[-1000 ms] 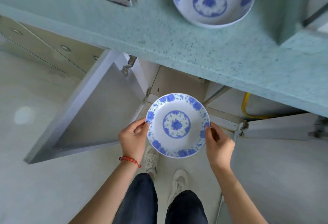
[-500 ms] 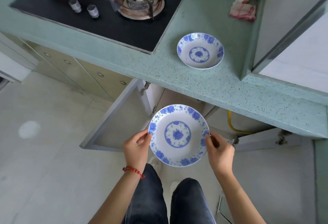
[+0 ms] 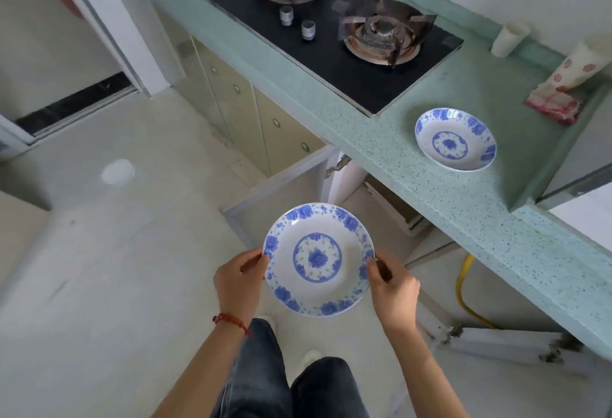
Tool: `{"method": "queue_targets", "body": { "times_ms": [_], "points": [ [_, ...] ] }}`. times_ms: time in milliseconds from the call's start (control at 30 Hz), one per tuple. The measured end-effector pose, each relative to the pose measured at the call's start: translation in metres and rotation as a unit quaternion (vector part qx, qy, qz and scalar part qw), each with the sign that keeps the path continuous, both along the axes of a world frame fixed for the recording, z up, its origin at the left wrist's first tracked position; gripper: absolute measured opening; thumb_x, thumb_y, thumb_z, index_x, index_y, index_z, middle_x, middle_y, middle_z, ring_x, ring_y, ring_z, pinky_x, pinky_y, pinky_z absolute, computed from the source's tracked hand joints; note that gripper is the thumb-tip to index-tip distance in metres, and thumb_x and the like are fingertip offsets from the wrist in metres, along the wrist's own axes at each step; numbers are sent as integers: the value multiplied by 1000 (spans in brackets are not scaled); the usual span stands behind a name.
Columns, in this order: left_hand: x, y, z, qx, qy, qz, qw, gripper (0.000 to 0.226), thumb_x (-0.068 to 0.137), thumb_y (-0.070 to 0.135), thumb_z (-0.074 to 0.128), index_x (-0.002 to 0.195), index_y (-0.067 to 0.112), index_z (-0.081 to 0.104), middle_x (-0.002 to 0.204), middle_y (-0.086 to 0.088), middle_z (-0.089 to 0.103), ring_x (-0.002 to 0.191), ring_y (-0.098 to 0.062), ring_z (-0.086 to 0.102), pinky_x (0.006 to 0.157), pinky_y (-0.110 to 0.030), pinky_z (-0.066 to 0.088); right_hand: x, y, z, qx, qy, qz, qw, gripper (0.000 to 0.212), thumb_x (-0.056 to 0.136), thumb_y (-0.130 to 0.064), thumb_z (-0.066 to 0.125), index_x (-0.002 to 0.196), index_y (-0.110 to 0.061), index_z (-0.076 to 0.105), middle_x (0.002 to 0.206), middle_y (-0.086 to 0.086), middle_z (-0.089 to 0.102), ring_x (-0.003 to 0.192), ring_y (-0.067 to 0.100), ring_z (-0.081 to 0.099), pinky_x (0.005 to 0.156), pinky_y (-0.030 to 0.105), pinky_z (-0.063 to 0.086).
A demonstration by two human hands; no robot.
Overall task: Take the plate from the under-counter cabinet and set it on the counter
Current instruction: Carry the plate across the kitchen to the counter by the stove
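I hold a white plate with blue flowers level in front of me, over the floor and below counter height. My left hand grips its left rim and my right hand grips its right rim. The green speckled counter runs diagonally to the upper right of the plate. The under-counter cabinet stands open beneath it, its left door swung out behind the plate.
A second blue-and-white plate rests on the counter beside the black gas hob. A red cloth and a white cup lie near the wall. A yellow hose and the right door are under the counter.
The view has risen and turned left, so the hob and more floor show. The plate, held in both hands, has come up and away from the cabinet opening.
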State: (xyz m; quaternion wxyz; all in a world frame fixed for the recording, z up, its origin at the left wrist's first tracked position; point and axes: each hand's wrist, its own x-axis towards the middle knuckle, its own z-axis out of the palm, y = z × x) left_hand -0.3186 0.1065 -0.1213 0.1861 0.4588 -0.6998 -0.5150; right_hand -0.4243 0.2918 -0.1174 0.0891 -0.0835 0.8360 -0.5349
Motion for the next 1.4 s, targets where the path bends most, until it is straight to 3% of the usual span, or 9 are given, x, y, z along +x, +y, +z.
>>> {"method": "queue_targets", "body": {
  "times_ms": [167,333,500,633,733,800,1033,1267,1400],
  "points": [
    [45,-31,2,34,12,97,995,11,79,11,66,88,10,71,80,-5,72,72,-20,67,74,-36,57,19,-50,1,12,17,83,996,16,87,-12,55,91,-18,69,71,-28,60,71,-12,60,52,0,44],
    [107,-77,0,36,14,185,982,12,78,14,67,89,12,72,81,-4,71,74,-21,67,79,-34,54,55,-118,4,3,-6,173,985,32,88,-17,55,74,-45,60,65,-19,63,64,4,62,52,9,49],
    [177,-128,0,36,12,258,965,13,77,15,68,90,12,71,82,-4,71,73,-20,66,76,-30,52,102,-195,-1,-5,-39,234,971,30,87,-17,57,73,-43,64,63,-4,67,59,14,61,55,14,50],
    [227,-169,2,25,4,305,952,13,77,14,68,89,9,71,80,-5,70,71,-19,65,74,-28,51,139,-255,-7,7,-27,298,954,18,87,-17,56,73,-25,64,65,6,66,59,24,60,56,33,54],
    [256,-195,4,14,11,341,940,12,77,12,68,89,9,71,79,-3,69,68,-9,63,69,-20,49,161,-295,-8,-10,-14,333,943,24,87,-15,57,78,-36,65,66,-13,68,57,8,59,51,14,48],
    [268,-210,5,22,14,359,933,12,77,12,68,88,10,71,78,-3,69,69,-14,64,72,-25,51,171,-319,-7,-20,-14,352,936,25,87,-13,57,80,-35,66,64,-20,67,55,3,57,51,8,43],
    [274,-271,-1,31,19,398,917,12,77,12,68,88,9,71,76,-3,70,70,-17,66,74,-30,53,172,-398,-16,-20,14,382,924,16,85,-9,61,82,-24,67,64,-31,65,59,-5,60,52,3,43],
    [229,-373,-4,4,20,391,920,14,78,11,67,90,4,70,82,-7,70,72,-25,66,77,-35,54,127,-503,-23,-26,18,388,921,13,85,-7,60,91,-12,70,69,-19,64,63,-6,61,53,3,45],
    [198,-436,4,-5,20,395,918,12,78,11,67,89,6,71,81,-4,70,69,-22,66,74,-31,54,93,-569,-17,-24,14,394,919,13,85,-7,60,90,-14,70,68,-19,64,62,-5,61,53,3,45]
  ]
}}
